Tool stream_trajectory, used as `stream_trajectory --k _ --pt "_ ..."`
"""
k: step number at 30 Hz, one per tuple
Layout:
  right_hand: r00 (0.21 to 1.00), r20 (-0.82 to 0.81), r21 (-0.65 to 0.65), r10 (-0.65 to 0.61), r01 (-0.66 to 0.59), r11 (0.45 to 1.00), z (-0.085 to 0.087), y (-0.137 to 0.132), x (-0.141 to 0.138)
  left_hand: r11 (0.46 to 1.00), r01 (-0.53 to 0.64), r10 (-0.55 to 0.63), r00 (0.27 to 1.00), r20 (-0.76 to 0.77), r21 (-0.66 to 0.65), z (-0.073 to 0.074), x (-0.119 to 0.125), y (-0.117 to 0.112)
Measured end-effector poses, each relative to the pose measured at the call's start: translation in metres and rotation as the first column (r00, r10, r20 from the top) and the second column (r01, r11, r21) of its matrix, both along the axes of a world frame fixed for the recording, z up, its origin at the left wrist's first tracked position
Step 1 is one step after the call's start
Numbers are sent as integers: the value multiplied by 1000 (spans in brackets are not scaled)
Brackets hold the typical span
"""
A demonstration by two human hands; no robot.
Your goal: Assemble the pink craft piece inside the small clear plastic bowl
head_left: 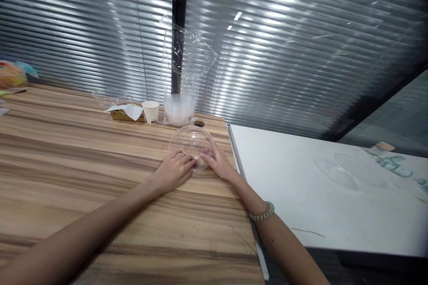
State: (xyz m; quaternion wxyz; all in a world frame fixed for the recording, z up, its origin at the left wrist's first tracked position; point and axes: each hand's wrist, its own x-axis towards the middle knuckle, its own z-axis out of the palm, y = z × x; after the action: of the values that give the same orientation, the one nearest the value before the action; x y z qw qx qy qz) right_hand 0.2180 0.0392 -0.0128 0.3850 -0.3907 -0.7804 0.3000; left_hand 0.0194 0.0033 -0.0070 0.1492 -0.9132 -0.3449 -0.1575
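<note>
A clear round plastic container (191,138) is on the wood-grain table in front of me; its transparency makes it hard to tell whether this is a bowl, a lid or both together. My left hand (176,170) has its curled fingers at the near left part of the rim. On the right side, my right hand (218,161) grips the rim, its thumb on the near side and its other fingers partly seen through the plastic. A beaded bracelet (261,212) circles my right wrist.
Behind the container stand a stack of clear bowls (179,109) in a tall plastic bag, a white paper cup (150,112) and a gold box (120,114) with white paper. A white table (284,204) adjoins on the right, bearing transparent plastic pieces (341,175). Blinds line the back.
</note>
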Motion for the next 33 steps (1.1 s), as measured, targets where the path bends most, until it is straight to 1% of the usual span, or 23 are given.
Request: stream_trajectory --k 7,19,26,33 --pt "1000 -6 -15 11 -11 1000 1 -1 0 1000 -6 6 1000 -4 3 0 0 0" --pt "1000 -3 11 6 -6 1000 1 0 -1 1000 -5 5 1000 -23 7 2 0 -1" --pt "1000 4 14 5 -5 1000 0 0 -1 1000 0 0 1000 -6 18 1 0 0" --pt "1000 3 3 13 -13 1000 -1 0 -1 1000 0 0 1000 3 -3 1 0 0"
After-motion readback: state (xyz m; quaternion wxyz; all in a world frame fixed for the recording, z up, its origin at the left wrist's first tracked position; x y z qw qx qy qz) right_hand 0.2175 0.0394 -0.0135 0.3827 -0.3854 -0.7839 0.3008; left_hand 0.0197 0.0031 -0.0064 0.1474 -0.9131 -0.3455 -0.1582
